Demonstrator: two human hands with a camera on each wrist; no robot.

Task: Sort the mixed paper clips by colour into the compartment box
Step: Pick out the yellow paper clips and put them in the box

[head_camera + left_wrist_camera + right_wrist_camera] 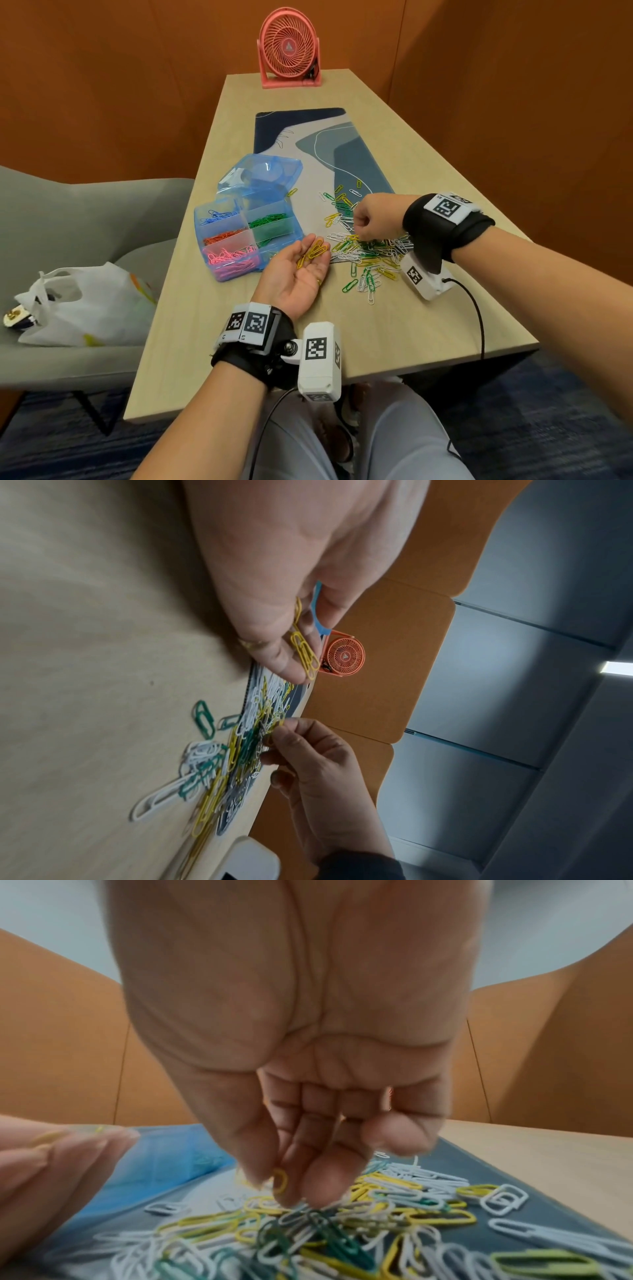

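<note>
Yellow clips [313, 251] lie in left hand [297, 270], palm up, fingers relaxed, beside compartment box [246, 236]; right hand [375, 216] pinches a yellow clip [280, 1180] w/ thumb & fingers over mixed pile [370, 251] on mat [346, 154], counter [428, 329].

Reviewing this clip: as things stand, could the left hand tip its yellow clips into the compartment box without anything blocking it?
Probably yes. The left hand lies palm up with yellow clips on its fingers, right beside the compartment box, whose lid is swung back. Nothing lies between them; the right hand works the pile on the other side.
</note>
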